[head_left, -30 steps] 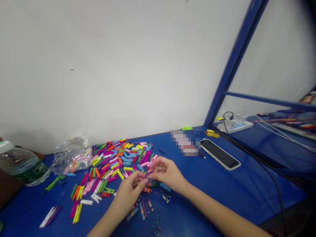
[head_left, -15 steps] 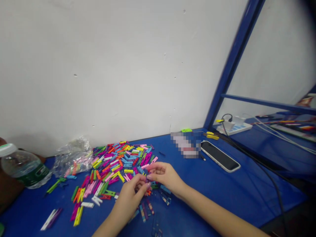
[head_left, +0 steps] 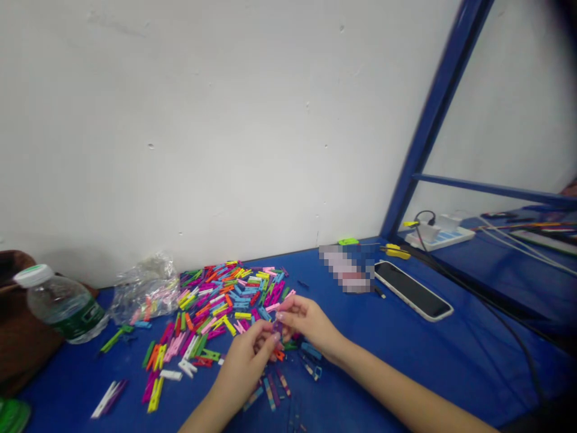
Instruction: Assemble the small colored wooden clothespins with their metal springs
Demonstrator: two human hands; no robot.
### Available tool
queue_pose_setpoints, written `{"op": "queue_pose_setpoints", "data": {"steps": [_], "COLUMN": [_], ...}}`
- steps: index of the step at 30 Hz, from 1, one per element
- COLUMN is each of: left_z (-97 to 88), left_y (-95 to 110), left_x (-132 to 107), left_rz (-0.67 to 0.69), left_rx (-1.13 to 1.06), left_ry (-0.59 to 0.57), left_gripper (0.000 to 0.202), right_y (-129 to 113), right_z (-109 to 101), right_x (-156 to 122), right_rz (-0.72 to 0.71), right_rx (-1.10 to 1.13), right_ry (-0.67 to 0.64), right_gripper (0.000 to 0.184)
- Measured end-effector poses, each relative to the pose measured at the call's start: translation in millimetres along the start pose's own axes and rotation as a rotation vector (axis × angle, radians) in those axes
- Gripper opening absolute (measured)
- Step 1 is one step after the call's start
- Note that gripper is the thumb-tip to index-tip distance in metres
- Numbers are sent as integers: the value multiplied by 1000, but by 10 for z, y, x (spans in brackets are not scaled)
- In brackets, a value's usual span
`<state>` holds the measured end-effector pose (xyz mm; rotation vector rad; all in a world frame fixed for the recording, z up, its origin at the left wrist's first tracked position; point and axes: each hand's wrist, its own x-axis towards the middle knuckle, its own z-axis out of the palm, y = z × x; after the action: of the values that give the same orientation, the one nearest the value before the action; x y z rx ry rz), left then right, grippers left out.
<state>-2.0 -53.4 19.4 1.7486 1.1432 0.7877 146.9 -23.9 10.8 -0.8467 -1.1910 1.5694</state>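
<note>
Left hand (head_left: 243,364) and right hand (head_left: 309,322) curled closed, fingertips gripping a small purple clothespin (head_left: 277,329) above the blue worktop (head_left: 396,367), just before the clothespin heap (head_left: 229,300).

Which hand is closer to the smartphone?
Right. The right hand lies left of the smartphone and nearer it; the left hand lies farther left, and lower in view.

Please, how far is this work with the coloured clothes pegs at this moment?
It seems early. A few pegs lie apart below the hands and may be finished, though I cannot confirm it. In hand is a purple peg, held between the left hand and right hand. Left is the large mixed heap of coloured pegs.
</note>
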Motion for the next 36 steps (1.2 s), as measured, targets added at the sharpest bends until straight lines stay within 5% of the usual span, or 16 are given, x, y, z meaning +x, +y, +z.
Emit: {"op": "queue_pose_setpoints", "data": {"steps": [15,26,36], "left_z": [-28,-20,-9], "left_y": [-2,-3,15], "left_x": [-18,-12,-28], "left_rz": [23,47,14], "left_rx": [58,117,135], "left_ry": [43,73,105], "left_gripper": [22,21,23], "right_y": [109,109,-55], "right_z": [-6,2,-60], "right_x": [-5,-18,-35], "right_rz": [34,125,-70], "right_rx": [147,271,63], "right_ry": [-26,-10,97], "right_gripper": [24,38,30]}}
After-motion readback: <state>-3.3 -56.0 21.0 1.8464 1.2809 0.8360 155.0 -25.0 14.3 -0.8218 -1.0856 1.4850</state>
